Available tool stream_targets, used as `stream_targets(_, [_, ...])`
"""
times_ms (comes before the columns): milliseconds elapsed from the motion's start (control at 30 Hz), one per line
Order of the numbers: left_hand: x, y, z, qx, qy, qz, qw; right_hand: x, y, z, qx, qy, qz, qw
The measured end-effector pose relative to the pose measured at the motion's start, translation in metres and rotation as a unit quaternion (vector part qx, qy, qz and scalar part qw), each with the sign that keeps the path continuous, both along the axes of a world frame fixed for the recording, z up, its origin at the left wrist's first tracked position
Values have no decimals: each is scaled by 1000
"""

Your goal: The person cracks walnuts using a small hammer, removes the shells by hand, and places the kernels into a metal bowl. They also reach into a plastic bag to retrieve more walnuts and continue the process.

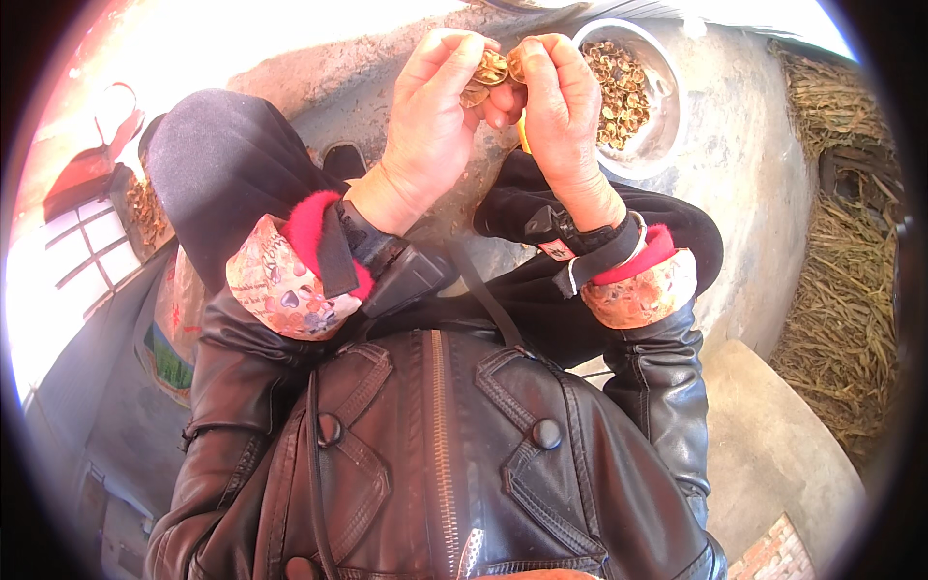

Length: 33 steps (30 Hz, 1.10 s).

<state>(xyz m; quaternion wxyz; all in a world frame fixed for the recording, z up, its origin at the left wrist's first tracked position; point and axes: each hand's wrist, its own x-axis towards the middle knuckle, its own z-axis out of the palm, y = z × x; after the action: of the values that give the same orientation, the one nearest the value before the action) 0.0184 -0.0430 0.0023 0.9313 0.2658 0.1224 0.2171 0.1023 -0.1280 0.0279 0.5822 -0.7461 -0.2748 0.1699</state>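
Observation:
My left hand (430, 121) is raised at the upper middle, its fingers curled round cracked walnut pieces (491, 68) with a ridged golden-brown inside. Right beside it, my right hand (565, 111) pinches another walnut piece (517, 66) between thumb and fingers. The fingertips of both hands meet around the pieces. A bit of something yellow (523, 133) shows under my right hand; its kind is hidden. Just right of that hand stands a pale metal bowl (665, 101), holding many brown and golden walnut pieces (617, 92).
Both my knees (232, 135) rise below the hands, in dark trousers. Pale concrete ground (744, 174) surrounds the bowl. Dry stalks (836, 319) are heaped along the right side. At the left lies a small brown heap (147, 211) near a sunlit grid (97, 242).

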Motion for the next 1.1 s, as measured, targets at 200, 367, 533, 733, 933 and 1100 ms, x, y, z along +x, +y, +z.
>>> stream_targets(200, [-4, 14, -4, -42, 29, -5, 999, 9, -2, 0, 96, 210, 61, 971])
stream_targets(367, [-6, 16, -8, -60, 22, -10, 998, 11, -5, 3, 69, 260, 69, 961])
stream_targets(533, [-7, 20, -14, -33, 27, -40, 998, 11, -4, 3, -14, 75, 141, 987])
stream_targets(733, [-10, 23, -15, -16, 21, -78, 997, 19, -6, 4, -55, 57, 160, 984])
stream_targets(933, [-12, 28, -14, 9, 25, -100, 995, 18, -7, 2, -26, 104, 158, 982])
stream_targets(1100, [-12, 26, -12, 35, 54, -95, 993, 18, -8, 5, -46, 51, 175, 982])
